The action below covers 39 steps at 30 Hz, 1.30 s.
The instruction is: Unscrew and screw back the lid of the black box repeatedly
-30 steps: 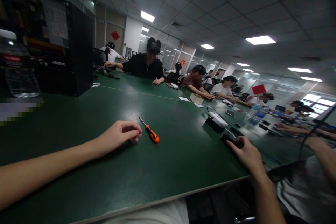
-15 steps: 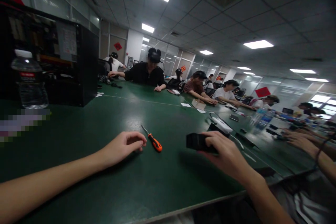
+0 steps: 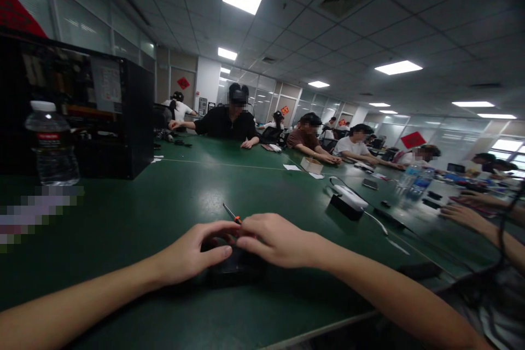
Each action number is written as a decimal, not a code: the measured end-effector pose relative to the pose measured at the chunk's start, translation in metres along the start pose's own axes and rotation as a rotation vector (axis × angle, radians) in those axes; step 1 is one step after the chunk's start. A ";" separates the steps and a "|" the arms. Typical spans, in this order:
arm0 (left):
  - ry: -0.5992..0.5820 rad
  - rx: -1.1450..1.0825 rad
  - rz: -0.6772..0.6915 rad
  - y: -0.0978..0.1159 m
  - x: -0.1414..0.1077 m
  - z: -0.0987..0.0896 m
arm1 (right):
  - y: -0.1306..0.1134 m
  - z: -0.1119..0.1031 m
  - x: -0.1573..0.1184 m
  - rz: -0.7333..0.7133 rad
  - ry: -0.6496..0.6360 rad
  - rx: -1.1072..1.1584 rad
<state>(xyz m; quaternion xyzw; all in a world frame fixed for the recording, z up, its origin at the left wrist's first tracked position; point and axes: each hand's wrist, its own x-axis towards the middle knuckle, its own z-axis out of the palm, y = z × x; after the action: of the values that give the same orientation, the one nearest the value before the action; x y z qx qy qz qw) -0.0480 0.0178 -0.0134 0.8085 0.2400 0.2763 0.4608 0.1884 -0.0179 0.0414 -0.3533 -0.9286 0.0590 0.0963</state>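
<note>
Both hands meet over a dark object (image 3: 238, 267) on the green surface (image 3: 164, 202), low and close to the wearer, and fingers and shadow cover much of it!

The left hand (image 3: 191, 254) comes in at nine o'clock, its grip curved, thumb and fingers parted around the object; whether it's pinching, I can't tell. From three o'clock, the right hand (image 3: 283, 240) arches over the top, fingers bent down, tips out of sight, so that grip can't be called either!

At twelve o'clock, just beyond the fingers, a screwdriver (image 3: 233, 214) shows its shaft and a flash of orange. At two, well apart, a white device (image 3: 350, 197) sits by a black box (image 3: 345, 209). Over at ten, a clear bottle (image 3: 53, 156) stands upright.
</note>
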 end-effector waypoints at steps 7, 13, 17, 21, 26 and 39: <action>0.023 0.144 -0.068 0.017 -0.002 0.010 | 0.036 0.009 0.012 0.133 -0.194 -0.116; 0.039 0.253 -0.121 0.030 -0.003 0.023 | 0.030 -0.035 0.027 0.113 -0.238 -0.276; 0.052 0.277 -0.075 0.028 0.000 0.032 | 0.022 -0.104 0.019 0.074 -0.147 -0.281; 0.068 0.335 -0.074 0.033 0.006 0.036 | 0.014 -0.148 -0.002 -0.026 -0.075 -0.215; 0.011 0.409 -0.100 0.039 0.016 0.035 | 0.007 -0.156 -0.018 -0.090 -0.044 -0.123; 0.000 0.387 0.059 0.026 0.014 0.038 | 0.002 -0.142 0.000 -0.113 -0.171 -0.176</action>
<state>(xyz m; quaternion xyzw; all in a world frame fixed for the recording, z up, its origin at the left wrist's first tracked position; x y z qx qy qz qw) -0.0096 -0.0085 -0.0033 0.8886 0.2650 0.2384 0.2886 0.2205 -0.0108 0.1790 -0.3013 -0.9535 0.0017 -0.0111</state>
